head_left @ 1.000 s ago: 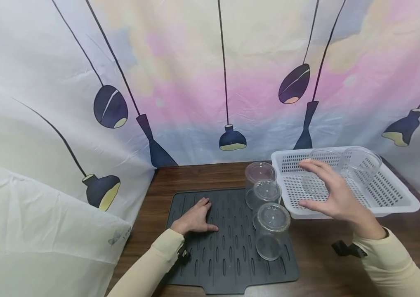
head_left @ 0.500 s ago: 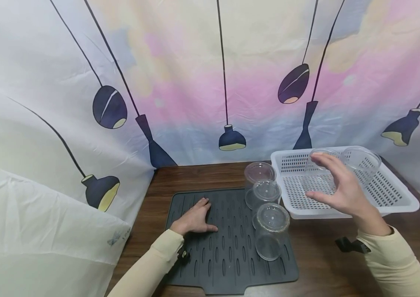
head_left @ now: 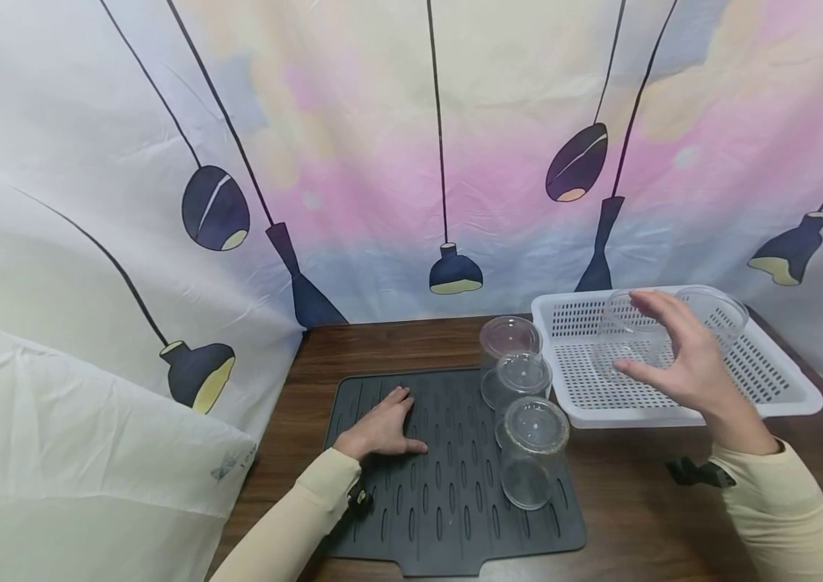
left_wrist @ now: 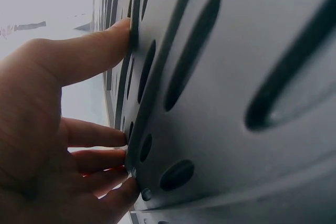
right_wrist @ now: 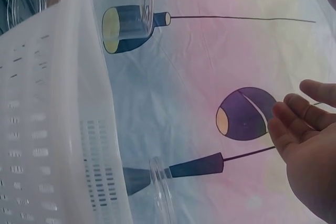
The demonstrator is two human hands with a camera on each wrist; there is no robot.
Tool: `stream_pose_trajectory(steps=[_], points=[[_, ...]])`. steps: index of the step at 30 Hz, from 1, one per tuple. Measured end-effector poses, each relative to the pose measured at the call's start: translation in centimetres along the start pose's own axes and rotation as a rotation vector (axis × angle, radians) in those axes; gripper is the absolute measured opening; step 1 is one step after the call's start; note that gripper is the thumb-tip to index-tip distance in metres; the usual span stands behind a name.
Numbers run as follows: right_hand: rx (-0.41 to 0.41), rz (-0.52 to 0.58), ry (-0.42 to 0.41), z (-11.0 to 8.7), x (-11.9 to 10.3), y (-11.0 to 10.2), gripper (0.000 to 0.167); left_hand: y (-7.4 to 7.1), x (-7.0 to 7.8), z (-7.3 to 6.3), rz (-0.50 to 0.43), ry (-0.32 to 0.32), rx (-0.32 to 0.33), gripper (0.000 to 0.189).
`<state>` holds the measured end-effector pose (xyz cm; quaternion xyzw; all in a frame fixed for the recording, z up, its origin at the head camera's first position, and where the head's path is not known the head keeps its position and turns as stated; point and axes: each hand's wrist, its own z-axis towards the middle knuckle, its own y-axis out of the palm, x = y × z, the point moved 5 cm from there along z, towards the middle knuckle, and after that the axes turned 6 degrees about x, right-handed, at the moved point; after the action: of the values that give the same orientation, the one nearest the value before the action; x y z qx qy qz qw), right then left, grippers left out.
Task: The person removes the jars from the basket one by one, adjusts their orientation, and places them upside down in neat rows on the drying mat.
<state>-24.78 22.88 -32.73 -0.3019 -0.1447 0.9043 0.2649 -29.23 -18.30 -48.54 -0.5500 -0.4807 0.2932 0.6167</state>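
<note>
My left hand (head_left: 382, 428) rests on a black slotted drying mat (head_left: 448, 501), fingers spread. In the left wrist view, the thumb and fingertips (left_wrist: 118, 195) touch the mat's surface. My right hand (head_left: 695, 364) hovers over the near side of a white perforated basket (head_left: 782, 402), thumb and fingers parted with nothing between them. Behind it in the head view, a clear glass (head_left: 611, 343) stands in the basket, partly hidden by the fingers. A second clear glass (head_left: 724, 315) is beside it. The right wrist view has the right hand (right_wrist: 310, 135) apart from any glass.
Three clear glasses stand upside down in a row along the mat's right side: the far glass (head_left: 509, 335), the middle glass (head_left: 524, 376) and the near glass (head_left: 531, 461). The wooden table (head_left: 397, 343) meets a printed cloth (head_left: 382, 267) behind and a pale cloth (head_left: 91, 453) at left.
My right hand has moved right and slightly farther away over the basket, its fingers staying parted. The left hand and the glasses have not moved.
</note>
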Motion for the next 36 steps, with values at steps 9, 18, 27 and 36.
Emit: stream_pose_trajectory(steps=[9,18,27,36], points=[[0.025,-0.020,0.059,-0.2,0.7,-0.6,0.095,-0.1,0.1,-0.1,-0.015,-0.003,0.006,0.093],[0.066,-0.028,0.066,-0.3,1.2,-1.3,0.097,-0.1,0.1,-0.1,-0.012,0.001,-0.002,0.093],[0.048,-0.078,0.202,-0.6,2.0,-2.0,0.094,0.1,0.0,-0.1,-0.006,0.001,-0.008,0.093],[0.050,-0.132,0.268,-0.8,3.0,-2.5,0.096,0.1,-0.2,0.1,0.007,0.007,-0.003,0.093]])
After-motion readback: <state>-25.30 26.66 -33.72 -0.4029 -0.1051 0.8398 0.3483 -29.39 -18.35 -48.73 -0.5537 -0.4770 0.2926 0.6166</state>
